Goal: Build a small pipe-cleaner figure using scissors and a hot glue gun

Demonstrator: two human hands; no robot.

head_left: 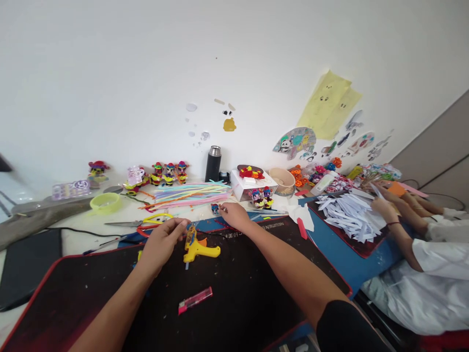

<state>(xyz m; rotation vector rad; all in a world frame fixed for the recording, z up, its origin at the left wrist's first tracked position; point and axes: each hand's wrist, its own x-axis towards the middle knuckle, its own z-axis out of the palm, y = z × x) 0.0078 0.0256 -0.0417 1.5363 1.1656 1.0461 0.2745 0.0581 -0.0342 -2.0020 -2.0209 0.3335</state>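
Observation:
My left hand is closed in a pinch beside the front end of a yellow glue gun. What its fingertips hold, if anything, is too small to make out. The glue gun rests on a black desk mat. Farther forward, my right hand has its fingertips closed at the edge of a small blue-and-red doll's head, which looks pinched between them. A pink utility knife lies on the mat nearer to me. Orange-and-yellow scissors sit beyond my left hand.
Pastel pipe cleaners lie along the back, near a black thermos and a white box. Several finished dolls stand by the wall. A green-yellow tape roll is at left. At right, a co-worker's hand is over paper strips.

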